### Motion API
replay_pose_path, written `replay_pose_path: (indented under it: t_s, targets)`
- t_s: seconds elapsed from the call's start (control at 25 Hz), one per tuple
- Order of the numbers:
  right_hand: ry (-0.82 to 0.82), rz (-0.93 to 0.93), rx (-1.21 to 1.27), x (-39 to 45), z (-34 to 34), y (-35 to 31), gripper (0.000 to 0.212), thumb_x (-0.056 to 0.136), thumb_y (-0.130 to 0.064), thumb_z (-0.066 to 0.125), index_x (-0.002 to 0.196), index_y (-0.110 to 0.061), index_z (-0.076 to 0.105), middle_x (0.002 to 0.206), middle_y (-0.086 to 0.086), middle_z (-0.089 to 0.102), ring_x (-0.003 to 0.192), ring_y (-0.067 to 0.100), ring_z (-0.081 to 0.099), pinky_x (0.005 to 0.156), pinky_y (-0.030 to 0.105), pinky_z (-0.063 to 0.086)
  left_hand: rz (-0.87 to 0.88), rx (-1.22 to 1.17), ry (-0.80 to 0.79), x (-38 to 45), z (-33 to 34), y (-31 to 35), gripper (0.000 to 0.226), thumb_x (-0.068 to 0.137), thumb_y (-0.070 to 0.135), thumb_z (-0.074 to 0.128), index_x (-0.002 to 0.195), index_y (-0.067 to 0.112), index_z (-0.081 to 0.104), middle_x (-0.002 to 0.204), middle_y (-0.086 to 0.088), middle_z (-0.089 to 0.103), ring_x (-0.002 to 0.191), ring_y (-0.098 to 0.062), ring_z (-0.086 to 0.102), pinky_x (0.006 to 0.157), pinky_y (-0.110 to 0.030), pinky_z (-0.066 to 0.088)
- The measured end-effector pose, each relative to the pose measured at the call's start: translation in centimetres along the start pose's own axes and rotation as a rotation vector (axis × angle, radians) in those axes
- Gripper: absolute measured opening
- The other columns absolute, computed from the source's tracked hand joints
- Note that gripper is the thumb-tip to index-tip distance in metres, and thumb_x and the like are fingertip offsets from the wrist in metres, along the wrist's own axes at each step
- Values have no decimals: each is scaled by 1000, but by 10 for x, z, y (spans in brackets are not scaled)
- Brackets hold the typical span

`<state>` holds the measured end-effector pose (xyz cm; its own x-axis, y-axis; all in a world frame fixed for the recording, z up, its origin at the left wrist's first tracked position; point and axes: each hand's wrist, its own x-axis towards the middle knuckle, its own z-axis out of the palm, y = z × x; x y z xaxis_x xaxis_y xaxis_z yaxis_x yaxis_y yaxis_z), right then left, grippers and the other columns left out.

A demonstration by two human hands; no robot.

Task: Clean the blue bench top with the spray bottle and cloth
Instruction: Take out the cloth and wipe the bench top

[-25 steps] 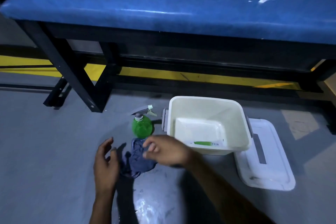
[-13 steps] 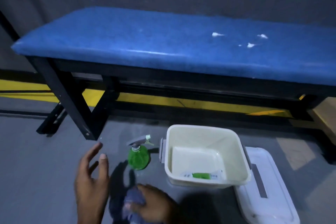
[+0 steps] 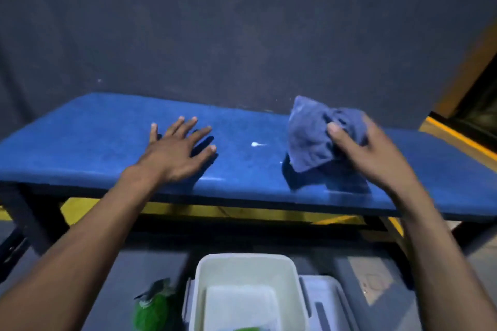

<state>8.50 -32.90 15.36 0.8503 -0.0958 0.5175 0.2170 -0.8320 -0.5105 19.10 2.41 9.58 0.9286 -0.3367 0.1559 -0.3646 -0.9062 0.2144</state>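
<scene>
Blue cloth (image 3: 314,134) is bunched in the right hand (image 3: 371,153), thumb in front and fingers behind, over the bench (image 3: 80,150). Left hand (image 3: 174,150) lies spread flat (a white blob (image 3: 255,144) between them). Bottle (image 3: 152,309) stands below.

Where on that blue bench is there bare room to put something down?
The blue bench top is bare from its left end to the left hand. Between that hand and the cloth, gripped by the right hand, is a narrower gap holding a white blob. The right end also looks bare.
</scene>
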Motion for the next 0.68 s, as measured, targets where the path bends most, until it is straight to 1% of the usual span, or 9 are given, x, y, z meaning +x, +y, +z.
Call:
replay_pose_path:
  t_s: [0.08, 0.12, 0.2, 0.24, 0.36, 0.4, 0.44, 0.56, 0.68]
  targets:
    - [-225, 114, -208, 18, 19, 8, 76, 80, -85, 42, 122, -24, 58, 125, 6, 66, 117, 23, 62, 99, 43, 49, 5, 39, -70, 12, 10, -1, 72, 90, 78, 16, 155, 50, 14, 170, 11, 4, 157, -12, -1, 120, -64, -3]
    - [-282, 181, -282, 21, 30, 14, 82, 75, -91, 39, 120, -25, 56, 127, 8, 63, 118, 28, 60, 99, 44, 49, -7, 26, -81, 15, 9, -1, 71, 90, 78, 15, 156, 51, 11, 170, 12, 2, 157, -12, -3, 120, -64, -4]
    - [-249, 343, -323, 20, 48, 21, 80, 70, -95, 41, 109, -26, 56, 123, 8, 64, 115, 32, 60, 97, 45, 50, -22, 33, -110, 16, 7, 3, 71, 90, 77, 14, 156, 51, 7, 170, 13, -1, 156, -12, -5, 120, -63, -6]
    - [-217, 345, -334, 22, 62, 17, 81, 67, -98, 41, 107, -29, 57, 124, 7, 64, 116, 32, 59, 98, 46, 48, -19, 45, -108, 16, 8, 4, 70, 91, 77, 14, 156, 51, 6, 170, 13, -2, 156, -12, -6, 120, -62, -6]
    - [-206, 340, -384, 65, 101, -1, 97, 61, -103, 33, 129, -39, 58, 138, 7, 59, 135, 33, 49, 108, 54, 39, -24, 21, -106, 16, 8, 5, 70, 91, 75, 13, 156, 51, 5, 170, 13, -2, 156, -12, -8, 120, -61, -8]
    - [-235, 325, -383, 81, 116, -5, 96, 63, -102, 32, 127, -37, 61, 136, 6, 61, 134, 33, 50, 107, 53, 40, -31, 9, -103, 16, 9, 5, 69, 92, 75, 11, 156, 51, 5, 170, 14, -3, 156, -11, -9, 120, -60, -10]
    - [-260, 292, -353, 91, 132, -11, 88, 69, -95, 36, 123, -32, 65, 132, 5, 65, 131, 32, 53, 105, 49, 43, -36, 4, -102, 16, 9, 5, 69, 92, 74, 10, 156, 51, 5, 169, 15, -3, 156, -10, -10, 120, -59, -11]
    - [-237, 122, -275, 82, 164, -52, 51, 86, -59, 55, 116, -21, 68, 126, 5, 68, 121, 29, 60, 95, 38, 48, -45, -7, -78, 15, 11, 6, 62, 97, 65, 11, 157, 50, 6, 169, 16, -2, 156, -9, -9, 121, -57, -11]
    - [-254, -56, -221, 29, 138, -67, 28, 89, -46, 58, 106, -25, 66, 118, -3, 66, 112, 24, 61, 87, 39, 50, -53, -28, -37, 14, 11, 2, 57, 101, 53, 14, 157, 47, 11, 169, 16, 2, 156, -7, -5, 123, -53, -8]
